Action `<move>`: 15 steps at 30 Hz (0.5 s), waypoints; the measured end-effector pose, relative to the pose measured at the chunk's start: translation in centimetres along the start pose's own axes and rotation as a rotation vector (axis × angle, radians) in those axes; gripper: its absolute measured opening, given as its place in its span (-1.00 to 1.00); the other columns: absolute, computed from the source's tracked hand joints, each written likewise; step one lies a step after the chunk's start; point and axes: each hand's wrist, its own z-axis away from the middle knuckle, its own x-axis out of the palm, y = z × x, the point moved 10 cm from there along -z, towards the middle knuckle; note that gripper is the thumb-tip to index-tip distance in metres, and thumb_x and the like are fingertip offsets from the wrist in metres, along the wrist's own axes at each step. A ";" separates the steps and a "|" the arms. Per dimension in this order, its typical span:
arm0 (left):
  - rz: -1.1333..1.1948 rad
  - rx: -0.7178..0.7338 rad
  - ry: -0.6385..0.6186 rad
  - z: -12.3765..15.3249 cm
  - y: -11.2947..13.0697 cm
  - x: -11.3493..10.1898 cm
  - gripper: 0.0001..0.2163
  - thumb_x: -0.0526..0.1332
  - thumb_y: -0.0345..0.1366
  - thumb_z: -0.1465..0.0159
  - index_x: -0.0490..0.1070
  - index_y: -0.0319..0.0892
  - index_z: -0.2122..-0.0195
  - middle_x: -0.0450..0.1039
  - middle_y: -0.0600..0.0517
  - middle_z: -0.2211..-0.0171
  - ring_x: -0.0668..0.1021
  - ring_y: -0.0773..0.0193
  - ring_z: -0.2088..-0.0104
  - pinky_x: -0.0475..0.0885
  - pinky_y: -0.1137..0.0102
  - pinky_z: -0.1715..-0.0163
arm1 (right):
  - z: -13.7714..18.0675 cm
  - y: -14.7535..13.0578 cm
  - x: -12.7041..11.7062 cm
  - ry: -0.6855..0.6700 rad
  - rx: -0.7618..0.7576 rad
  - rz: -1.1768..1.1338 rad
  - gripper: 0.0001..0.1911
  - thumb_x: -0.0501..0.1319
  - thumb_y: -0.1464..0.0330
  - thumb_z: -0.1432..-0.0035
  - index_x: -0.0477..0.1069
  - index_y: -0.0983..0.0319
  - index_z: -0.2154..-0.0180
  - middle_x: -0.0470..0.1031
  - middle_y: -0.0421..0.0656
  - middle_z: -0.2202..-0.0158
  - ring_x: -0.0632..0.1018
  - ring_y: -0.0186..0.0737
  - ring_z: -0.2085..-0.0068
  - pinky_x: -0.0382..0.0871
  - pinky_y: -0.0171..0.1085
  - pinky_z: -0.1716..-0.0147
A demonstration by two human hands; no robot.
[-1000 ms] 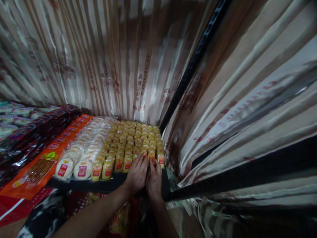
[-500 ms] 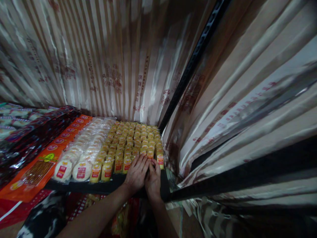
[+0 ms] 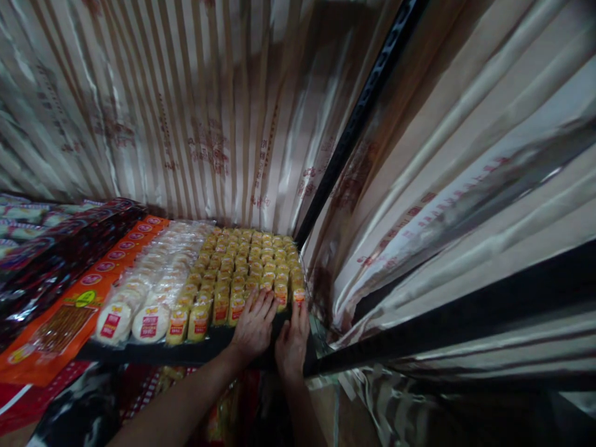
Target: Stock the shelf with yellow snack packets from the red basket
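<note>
Rows of small yellow snack packets (image 3: pixel 246 264) with red labels fill the right end of a dark shelf (image 3: pixel 153 351). My left hand (image 3: pixel 254 326) lies flat on the front packets, fingers spread and stretched forward. Just to its right, my right hand (image 3: pixel 292 338) rests at the shelf's front edge with its fingers extended up to the front packet of the rightmost row (image 3: pixel 299 292). Neither hand grips anything that I can see.
White round cakes in clear wrappers (image 3: pixel 149 292) lie left of the yellow packets, then orange flat packs (image 3: pixel 69 310) and dark red packs (image 3: pixel 51 248). Striped shiny sheeting (image 3: pixel 209 112) covers the back and right side. A black metal upright (image 3: pixel 354 124) stands at the corner.
My hands have drawn slightly apart. The right hand slid right toward the last row, and the left hand's fingers spread out over the front packets. The view shifted a little.
</note>
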 end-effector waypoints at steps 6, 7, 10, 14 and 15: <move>0.004 0.008 0.038 0.1 0.0 0.1 -0.57 0.00 -0.27 -0.23 0.18 -0.19 -0.14 0.18 -0.05 -0.17 0.14 0.09 -0.21 -0.08 0.09 -0.20 | -0.9 0.5 1.6 -0.066 -0.040 0.002 -0.46 -0.17 0.50 -0.17 0.00 0.34 -0.20 0.07 0.07 -0.22 0.08 -0.08 -0.23 0.13 0.07 -0.10; -0.001 0.011 0.037 0.1 0.0 0.2 -0.58 -0.01 -0.27 -0.24 0.19 -0.19 -0.13 0.18 -0.06 -0.17 0.14 0.08 -0.21 -0.07 0.09 -0.20 | -0.9 0.5 1.6 -0.065 -0.040 0.004 -0.46 -0.17 0.50 -0.16 0.02 0.33 -0.20 0.07 0.07 -0.22 0.08 -0.08 -0.23 0.13 0.08 -0.09; -0.027 0.012 0.030 0.1 0.0 0.2 -0.59 -0.03 -0.27 -0.25 0.20 -0.21 -0.12 0.18 -0.07 -0.17 0.16 0.09 -0.20 -0.05 0.10 -0.20 | -0.9 0.3 1.4 -0.070 -0.034 0.017 -0.49 -0.14 0.51 -0.15 0.13 0.30 -0.15 0.07 0.05 -0.21 0.11 -0.05 -0.21 0.16 0.06 -0.07; -0.053 0.013 0.035 0.1 0.1 0.1 -0.61 -0.04 -0.27 -0.26 0.22 -0.22 -0.11 0.20 -0.08 -0.16 0.20 0.11 -0.18 -0.05 0.12 -0.20 | -1.1 0.2 1.1 -0.047 -0.023 -0.008 -0.51 -0.13 0.51 -0.14 0.23 0.26 -0.09 0.13 0.05 -0.16 0.18 -0.06 -0.17 0.21 0.05 -0.04; -0.054 0.014 0.042 0.1 0.1 0.1 -0.61 -0.04 -0.28 -0.26 0.22 -0.23 -0.10 0.21 -0.07 -0.16 0.20 0.11 -0.18 -0.05 0.12 -0.20 | -1.2 0.2 1.0 -0.039 -0.018 -0.013 -0.52 -0.13 0.51 -0.15 0.24 0.26 -0.08 0.15 0.05 -0.15 0.19 -0.06 -0.16 0.21 0.06 -0.04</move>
